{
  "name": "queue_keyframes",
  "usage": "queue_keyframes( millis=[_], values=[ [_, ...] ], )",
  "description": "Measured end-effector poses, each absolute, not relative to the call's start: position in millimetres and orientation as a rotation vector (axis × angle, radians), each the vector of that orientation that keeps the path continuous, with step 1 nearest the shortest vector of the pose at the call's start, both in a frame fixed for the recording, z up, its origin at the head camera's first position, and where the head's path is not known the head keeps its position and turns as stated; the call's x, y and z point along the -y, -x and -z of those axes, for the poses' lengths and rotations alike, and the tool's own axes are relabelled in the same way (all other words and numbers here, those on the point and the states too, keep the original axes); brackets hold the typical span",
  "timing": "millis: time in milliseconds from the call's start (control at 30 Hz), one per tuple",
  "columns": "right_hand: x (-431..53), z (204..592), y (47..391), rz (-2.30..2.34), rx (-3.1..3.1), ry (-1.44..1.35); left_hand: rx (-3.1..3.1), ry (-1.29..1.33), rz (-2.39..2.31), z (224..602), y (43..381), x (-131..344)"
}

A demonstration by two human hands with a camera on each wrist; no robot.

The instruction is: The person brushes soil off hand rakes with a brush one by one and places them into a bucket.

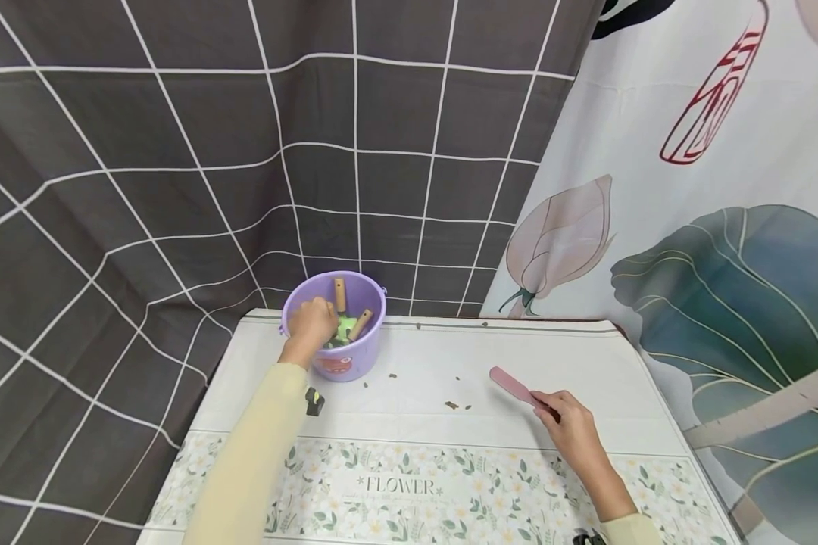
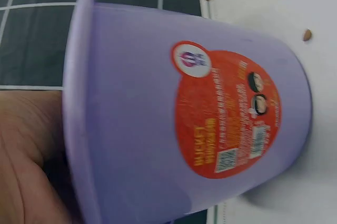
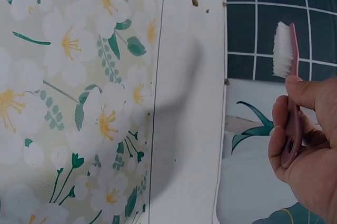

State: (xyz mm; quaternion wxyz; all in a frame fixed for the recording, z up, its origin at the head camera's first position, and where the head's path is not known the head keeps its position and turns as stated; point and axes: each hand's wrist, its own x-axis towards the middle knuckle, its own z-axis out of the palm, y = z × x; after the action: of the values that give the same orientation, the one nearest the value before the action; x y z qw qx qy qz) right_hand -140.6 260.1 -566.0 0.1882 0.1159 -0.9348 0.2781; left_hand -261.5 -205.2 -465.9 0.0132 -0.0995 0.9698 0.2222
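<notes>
At the table's back left stands a purple bucket with a red label. My left hand reaches over its near rim, the fingers bent downward and their tips hidden inside; in the left wrist view the hand passes behind the bucket's rim. I cannot tell whether it holds anything. Inside are tools with wooden handles and a bright green piece. Over the right half of the table, my right hand grips a pink brush by its handle. White bristles show in the right wrist view.
Small brown crumbs lie scattered on the white tabletop between the bucket and the brush. A flowered band runs along the near side of the table cover. Behind hang a dark gridded curtain and a printed white one.
</notes>
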Motion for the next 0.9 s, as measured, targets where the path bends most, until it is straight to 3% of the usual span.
queue_keyframes(
  millis=[900],
  values=[
    [-263, 566, 137, -0.749, 2.655, -0.319, -2.924, 0.396, -0.821, 481, 275, 207]
  ],
)
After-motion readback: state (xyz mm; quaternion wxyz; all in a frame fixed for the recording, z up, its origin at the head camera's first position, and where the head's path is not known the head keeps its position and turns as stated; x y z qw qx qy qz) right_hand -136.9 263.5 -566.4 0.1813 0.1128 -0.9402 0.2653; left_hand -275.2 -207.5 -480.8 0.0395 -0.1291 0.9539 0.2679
